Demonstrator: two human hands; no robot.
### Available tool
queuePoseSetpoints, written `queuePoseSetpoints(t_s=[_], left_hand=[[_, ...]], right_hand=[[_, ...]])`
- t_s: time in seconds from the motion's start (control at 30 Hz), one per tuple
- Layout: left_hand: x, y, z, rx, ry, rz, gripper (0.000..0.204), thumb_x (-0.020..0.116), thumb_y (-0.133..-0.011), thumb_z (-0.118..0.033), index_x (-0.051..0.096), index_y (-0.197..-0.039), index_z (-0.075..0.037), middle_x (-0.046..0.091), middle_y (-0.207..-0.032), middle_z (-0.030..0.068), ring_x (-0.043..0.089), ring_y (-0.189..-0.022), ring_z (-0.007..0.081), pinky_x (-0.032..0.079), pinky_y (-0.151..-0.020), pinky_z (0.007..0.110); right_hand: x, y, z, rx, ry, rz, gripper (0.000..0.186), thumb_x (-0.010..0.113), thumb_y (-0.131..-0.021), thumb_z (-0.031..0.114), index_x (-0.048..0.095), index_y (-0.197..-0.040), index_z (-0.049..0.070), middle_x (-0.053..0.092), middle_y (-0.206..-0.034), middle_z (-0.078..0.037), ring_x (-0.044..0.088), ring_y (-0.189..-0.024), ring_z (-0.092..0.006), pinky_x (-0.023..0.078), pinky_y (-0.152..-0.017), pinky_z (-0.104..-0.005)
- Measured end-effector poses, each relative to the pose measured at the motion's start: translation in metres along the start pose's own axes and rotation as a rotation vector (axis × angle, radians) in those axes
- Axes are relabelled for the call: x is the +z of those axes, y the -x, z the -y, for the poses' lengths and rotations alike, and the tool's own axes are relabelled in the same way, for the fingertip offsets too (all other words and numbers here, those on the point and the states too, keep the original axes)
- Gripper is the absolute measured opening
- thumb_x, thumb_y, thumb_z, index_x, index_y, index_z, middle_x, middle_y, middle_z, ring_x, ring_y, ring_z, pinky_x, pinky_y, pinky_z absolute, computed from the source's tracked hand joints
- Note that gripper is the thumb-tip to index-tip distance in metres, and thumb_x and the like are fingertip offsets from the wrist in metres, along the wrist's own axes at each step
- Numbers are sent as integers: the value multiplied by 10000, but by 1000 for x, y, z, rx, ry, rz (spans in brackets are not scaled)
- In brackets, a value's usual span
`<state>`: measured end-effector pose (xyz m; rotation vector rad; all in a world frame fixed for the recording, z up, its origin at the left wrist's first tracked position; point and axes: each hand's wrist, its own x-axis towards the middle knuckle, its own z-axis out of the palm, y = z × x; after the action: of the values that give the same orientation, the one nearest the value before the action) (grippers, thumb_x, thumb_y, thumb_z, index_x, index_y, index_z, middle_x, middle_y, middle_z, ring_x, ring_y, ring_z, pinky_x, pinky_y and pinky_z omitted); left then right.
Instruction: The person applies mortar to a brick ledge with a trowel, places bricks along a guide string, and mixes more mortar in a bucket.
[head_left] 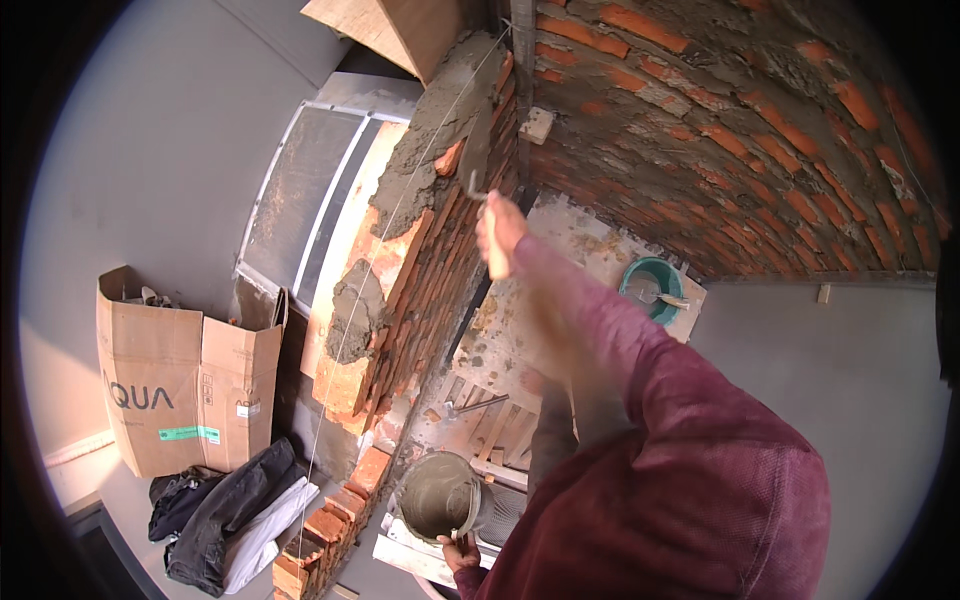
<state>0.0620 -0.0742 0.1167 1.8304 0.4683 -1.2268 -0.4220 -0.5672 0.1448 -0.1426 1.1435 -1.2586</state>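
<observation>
My right hand is closed round the wooden handle of a trowel, its grey blade lying along the far end of a low brick wall. Wet grey mortar is spread over that end, and a separate mortar heap sits nearer on the wall top. A broken brick piece sticks up from the mortar beside the blade. Down near me, my left hand has its fingers curled over the rim of a bucket holding mortar.
A string line runs above the wall. Stacked bricks stand at its near end. Left lie a cardboard box and dark clothes. Right are a green bucket on a stained board and a mortar-smeared brick wall.
</observation>
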Motion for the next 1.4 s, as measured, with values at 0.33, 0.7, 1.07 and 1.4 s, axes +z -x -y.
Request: queuePoseSetpoints(t_s=[0.33,0.7,1.07,1.4], left_hand=[[173,-40,50,-100,-435,238,502,557,-942,-414,493,-1263,-33,597,-1153,50,586,-1035,191,516,-912,306],[523,21,216,-94,-776,866,479,634,-906,-361,519,-1189,8,616,-1072,69,634,-810,131,578,-713,242],[489,-29,220,-42,-893,713,380,620,-926,-253,511,-1230,-53,614,-1093,62,647,-881,144,611,-732,269],[419,-18,421,-227,-1423,1214,264,642,-929,-232,504,-1088,-73,524,-959,-2,563,-863,88,528,-714,280]], right_hand=[[-205,199,-201,-90,638,-55,399,413,-967,487,456,-877,101,451,-604,-36,450,-420,-150,360,-354,-317],[-448,354,-173,275,464,-996,228,592,-875,174,523,-1057,55,531,-663,-62,502,-464,-150,433,-413,-305],[-605,240,-286,75,-184,-1421,202,621,-795,-32,547,-962,52,598,-789,-41,597,-654,-163,523,-560,-296],[-562,418,-299,-20,-1,-1441,168,589,-778,20,561,-944,31,628,-872,-77,630,-728,-175,551,-597,-308]])
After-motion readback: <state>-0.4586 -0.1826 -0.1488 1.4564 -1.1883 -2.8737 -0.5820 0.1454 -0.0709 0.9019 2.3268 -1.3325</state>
